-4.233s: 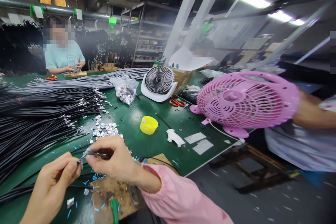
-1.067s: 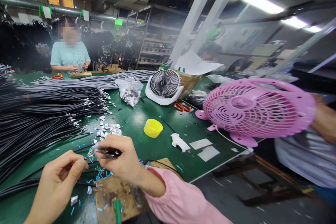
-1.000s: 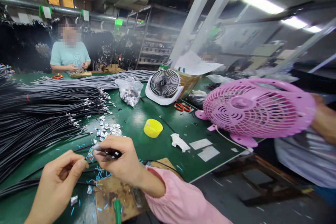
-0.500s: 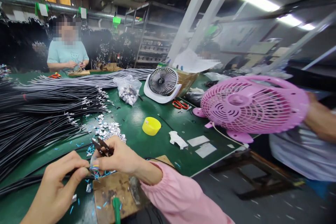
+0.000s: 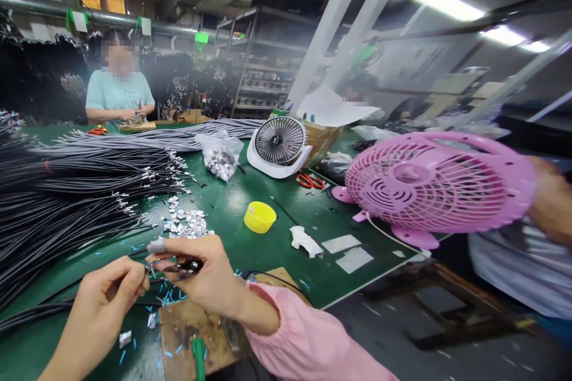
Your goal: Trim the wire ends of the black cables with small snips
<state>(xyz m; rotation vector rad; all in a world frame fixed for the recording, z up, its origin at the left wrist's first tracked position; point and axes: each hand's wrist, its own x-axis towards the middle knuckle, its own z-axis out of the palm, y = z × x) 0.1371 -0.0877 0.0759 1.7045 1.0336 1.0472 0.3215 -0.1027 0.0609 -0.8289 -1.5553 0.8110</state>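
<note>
My left hand [image 5: 99, 303] is closed in a pinch on a black cable near its end. Thin coloured wires [image 5: 154, 262] fan out of that end, past my fingertips. My right hand [image 5: 213, 277] is wrapped round dark wire cutters [image 5: 190, 266], partly hidden in the palm, with their tip close to the wires. Whether the jaws touch the wires I cannot tell. Grey tape [image 5: 156, 245] covers my right index fingertip. Under my hands lie blue wire scraps [image 5: 172, 296] and a worn wooden block [image 5: 185, 324] with a green-handled piece [image 5: 198, 357] on it.
Bundled black cables [image 5: 89, 184] fill the left. Foil scraps [image 5: 192, 223], a yellow ring-shaped cup [image 5: 260, 217] and a bag of parts [image 5: 221, 155] lie ahead. A white fan [image 5: 279, 143], orange-handled scissors [image 5: 310, 181] and a pink fan [image 5: 429, 184] stand farther right. Across sits a co-worker [image 5: 120, 95].
My right hand has turned over, bringing the cutters from pointing up and away to lying low beside the wires. The coloured wires now show more clearly between my hands. The view has shifted slightly.
</note>
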